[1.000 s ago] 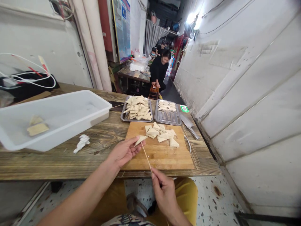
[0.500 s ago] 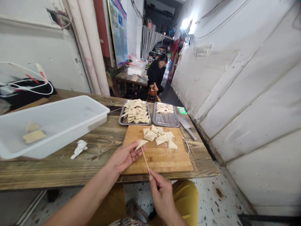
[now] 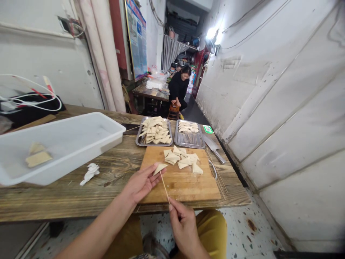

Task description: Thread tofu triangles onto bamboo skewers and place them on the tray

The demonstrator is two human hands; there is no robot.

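Note:
My left hand (image 3: 144,181) is closed on a pale triangular piece of tofu sheet (image 3: 160,168), above the left part of the wooden cutting board (image 3: 185,187). Low in front of the board's near edge, my right hand (image 3: 184,219) pinches the lower end of a thin bamboo skewer (image 3: 164,186). The skewer slants up to the left, and its upper end meets the held triangle; how deep the tip goes in is not visible. On the board's far half lies a loose pile of similar triangles (image 3: 184,158).
Behind the board stand a metal tray heaped with skewered triangles (image 3: 155,130) and a second tray (image 3: 190,144) with several more. A cleaver (image 3: 212,145) and loose skewers (image 3: 221,183) lie right. Left are a white plastic tub (image 3: 81,144) and crumpled tissue (image 3: 90,173). A person (image 3: 178,88) sits beyond.
Both hands, with the triangle and the skewer, have shifted slightly left in view. The grips look the same, and the pile on the board is unchanged.

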